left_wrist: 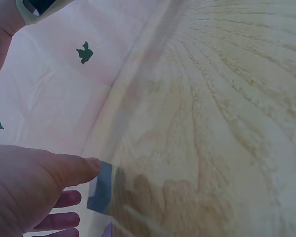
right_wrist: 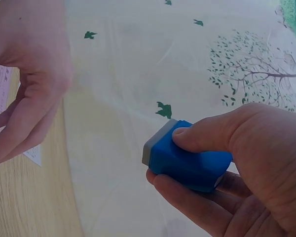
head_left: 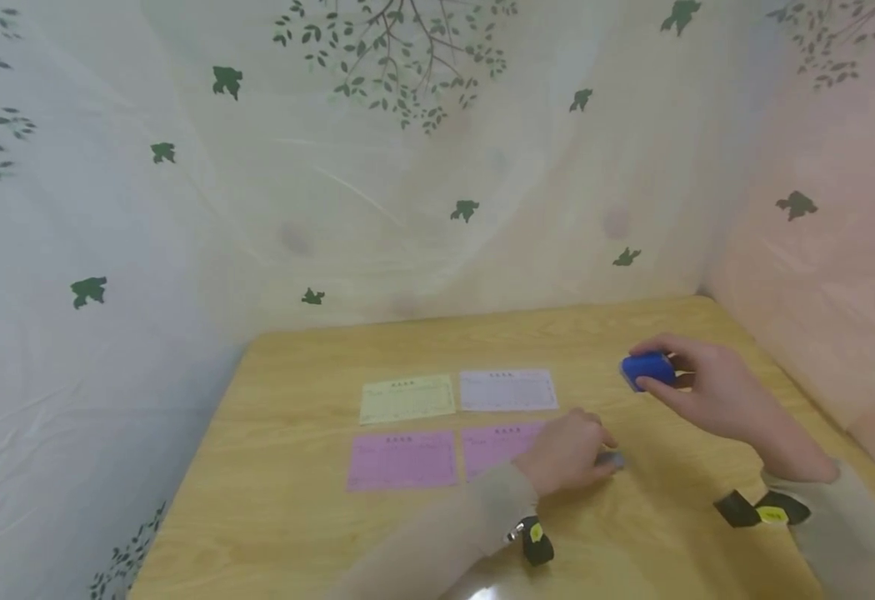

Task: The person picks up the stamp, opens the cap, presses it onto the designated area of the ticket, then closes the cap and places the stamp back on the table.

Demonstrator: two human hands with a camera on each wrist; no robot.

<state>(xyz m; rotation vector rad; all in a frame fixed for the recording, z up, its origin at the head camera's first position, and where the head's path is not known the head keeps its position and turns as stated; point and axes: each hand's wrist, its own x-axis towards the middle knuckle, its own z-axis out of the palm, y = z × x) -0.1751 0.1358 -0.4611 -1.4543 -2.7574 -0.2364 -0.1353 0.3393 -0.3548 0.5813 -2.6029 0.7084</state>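
Note:
In the head view my right hand point(head_left: 715, 387) holds a blue stamp point(head_left: 646, 369) above the right side of the table. The right wrist view shows the thumb on one face of the stamp point(right_wrist: 187, 160) and fingers curled under it; its grey end points up and left. My left hand point(head_left: 568, 450) is low over the table, overlapping a pink slip point(head_left: 493, 446). It pinches a small grey cap-like piece point(head_left: 612, 460). In the left wrist view the thumb tip touches the top of this grey piece point(left_wrist: 101, 188), the other fingers curled behind.
Beside that slip lies another pink printed slip point(head_left: 402, 461), with a yellow slip point(head_left: 407, 399) and a pale lilac slip point(head_left: 508, 390) behind them. The wooden table point(head_left: 272, 533) meets a patterned curtain point(head_left: 407, 208) at the back and sides.

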